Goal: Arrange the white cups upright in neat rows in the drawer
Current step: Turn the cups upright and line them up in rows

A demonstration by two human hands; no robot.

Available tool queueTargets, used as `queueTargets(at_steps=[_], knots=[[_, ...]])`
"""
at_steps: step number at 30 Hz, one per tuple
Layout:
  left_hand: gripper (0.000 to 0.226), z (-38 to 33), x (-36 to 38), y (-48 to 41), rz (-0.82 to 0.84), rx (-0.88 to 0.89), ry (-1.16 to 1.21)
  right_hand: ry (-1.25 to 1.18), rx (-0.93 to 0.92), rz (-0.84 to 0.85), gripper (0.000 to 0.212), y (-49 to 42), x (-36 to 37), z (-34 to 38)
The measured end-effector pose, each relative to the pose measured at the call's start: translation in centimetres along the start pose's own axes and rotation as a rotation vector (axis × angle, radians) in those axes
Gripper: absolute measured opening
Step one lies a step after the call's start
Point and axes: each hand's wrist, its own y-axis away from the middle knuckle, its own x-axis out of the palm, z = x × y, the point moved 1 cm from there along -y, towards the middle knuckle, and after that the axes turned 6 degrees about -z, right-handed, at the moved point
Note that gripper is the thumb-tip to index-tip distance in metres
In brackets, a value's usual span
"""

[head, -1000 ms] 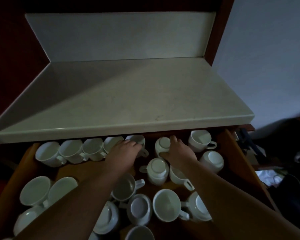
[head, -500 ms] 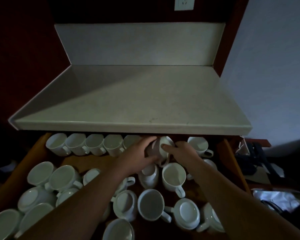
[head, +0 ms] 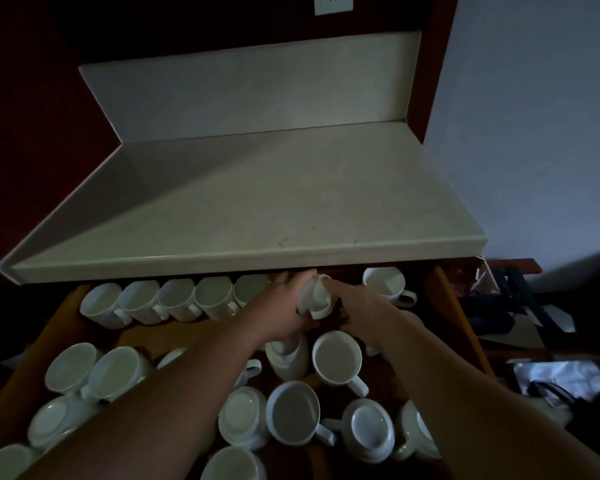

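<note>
An open wooden drawer [head: 445, 306] holds many white cups. Along its back edge stands a row of several upright cups [head: 174, 301], and one more upright cup [head: 385, 284] sits at the back right. Between them my left hand [head: 284, 306] grips a white cup [head: 314, 299], tilted with its handle down, just under the counter lip. My right hand [head: 361, 308] touches that same cup from the right with its fingertips. Nearer me lie loose cups, some upright [head: 336, 356], some upside down [head: 371, 429].
A pale stone counter [head: 257, 209] overhangs the drawer's back, leaving little headroom over the back row. A wall socket [head: 333, 3] sits above. Dark bags and papers [head: 510, 306] lie to the right of the drawer.
My left hand has taken the cup that my right hand first held, and both hands have lifted it toward the gap in the back row. The camera has shifted, showing more of the drawer's left.
</note>
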Motion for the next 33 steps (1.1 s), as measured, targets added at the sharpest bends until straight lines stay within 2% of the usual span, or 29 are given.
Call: queueTargets(at_steps=[1, 4, 6, 8, 10, 13, 15, 18, 21, 27, 30, 33], knots=[[0.105, -0.1, 0.1, -0.2, -0.008, -0.011, -0.020, 0.103, -0.027, -0.028, 0.037, 0.1, -0.1, 0.2], [0.093, -0.5, 0.7, -0.7, -0.010, -0.064, -0.103, 0.704, -0.295, -0.201, 0.034, 1.1, -1.5, 0.9], [0.081, -0.9, 1.2, -0.9, -0.022, -0.066, -0.173, 0.857, -0.443, -0.318, 0.042, 2.6, -3.1, 1.0], [0.084, -1.2, 1.6, -1.1, -0.013, -0.057, -0.213, 1.053, -0.577, -0.432, 0.050, 3.5, -4.6, 0.6], [0.090, -1.6, 1.9, -1.3, -0.002, -0.057, -0.264, 1.208, -0.611, -0.514, 0.060, 3.1, -5.8, -0.1], [0.091, -1.8, 2.5, -1.6, -0.019, -0.051, -0.315, 1.208, -0.409, -0.468, 0.091, 1.2, -7.1, -0.6], [0.094, -1.8, 2.9, -1.8, -0.043, -0.058, -0.301, 1.162, -0.326, -0.420, 0.097, 0.3, -7.2, -0.6], [0.098, -1.8, 3.3, -2.4, -0.077, -0.060, -0.304, 1.147, -0.320, -0.448, 0.088, -0.6, -7.2, -0.4], [0.091, -1.4, 4.0, -2.6, -0.122, -0.028, -0.349, 1.134, -0.342, -0.463, 0.079, -0.8, -6.7, -0.2], [0.090, -0.2, 3.1, -1.4, -0.107, 0.056, -0.262, 1.072, -0.366, -0.386, 0.078, -1.3, -4.5, -0.4], [0.069, 0.7, 2.1, -0.8, -0.126, 0.173, -0.229, 1.032, -0.381, -0.354, 0.074, -1.2, -3.7, -0.4], [0.026, 1.7, 2.3, -1.1, -0.097, 0.319, -0.324, 1.021, -0.376, -0.357, 0.072, -1.2, -3.3, -0.3]])
